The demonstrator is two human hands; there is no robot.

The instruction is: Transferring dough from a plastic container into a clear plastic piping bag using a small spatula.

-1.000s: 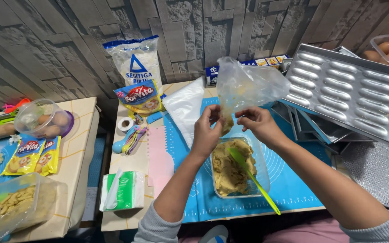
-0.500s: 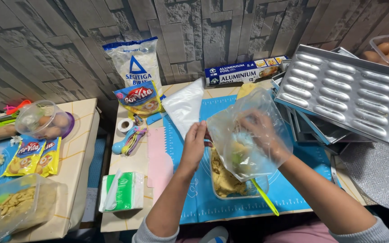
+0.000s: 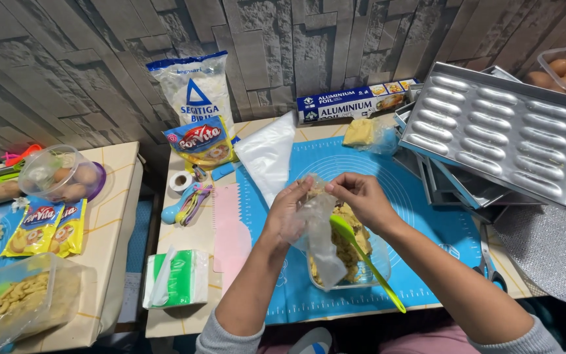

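Both hands point(image 3: 325, 206) pinch plastic bag point(image 3: 319, 233) above dough tub point(image 3: 368, 265), mid-mat.

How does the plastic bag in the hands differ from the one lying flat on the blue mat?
The held bag is crumpled and hangs over the dough tub, gripped by the left hand and right hand. The flat bag lies smooth, spread out and untouched. Both are clear plastic.

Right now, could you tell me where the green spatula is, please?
In the head view the green spatula leans in the clear dough tub on the blue mat, just below the right hand, with its handle pointing toward the table's near edge.
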